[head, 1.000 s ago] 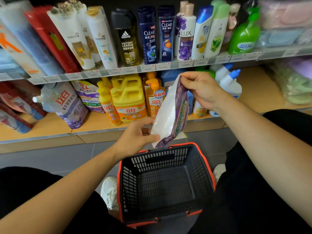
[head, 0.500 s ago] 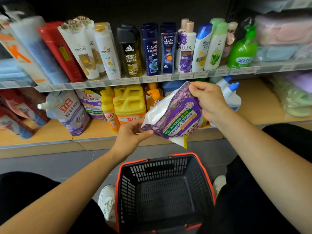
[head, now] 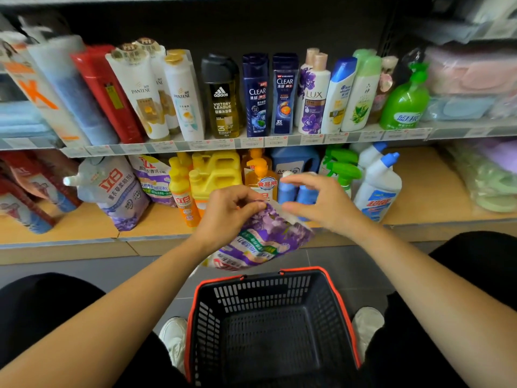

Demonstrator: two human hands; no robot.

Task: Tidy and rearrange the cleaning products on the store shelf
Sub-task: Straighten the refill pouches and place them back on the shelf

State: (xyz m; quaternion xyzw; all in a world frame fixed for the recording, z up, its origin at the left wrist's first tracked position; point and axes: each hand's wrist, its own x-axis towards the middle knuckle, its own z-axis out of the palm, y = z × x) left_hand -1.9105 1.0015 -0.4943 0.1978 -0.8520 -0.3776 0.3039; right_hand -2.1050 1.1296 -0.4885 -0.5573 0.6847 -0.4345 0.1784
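A purple refill pouch (head: 263,239) with a lavender print hangs upside down in front of the lower shelf, above the basket. My left hand (head: 226,217) pinches its upper edge. My right hand (head: 319,203) hovers at the pouch's upper right corner with fingers spread; whether it touches the white edge is unclear. On the lower shelf (head: 156,222) behind stand yellow detergent jugs (head: 215,175), an orange pump bottle (head: 260,177) and two similar purple pouches (head: 117,191).
A black basket with a red rim (head: 268,326) sits open on the floor between my knees. The upper shelf (head: 251,141) holds a row of shampoo bottles. White toilet-cleaner bottles (head: 377,186) and green spray bottles (head: 344,169) stand to the right.
The pouch has been turned over and lowered toward the basket. My left hand moved up to grip its top edge, and my right hand has loosened its hold, fingers spreading.
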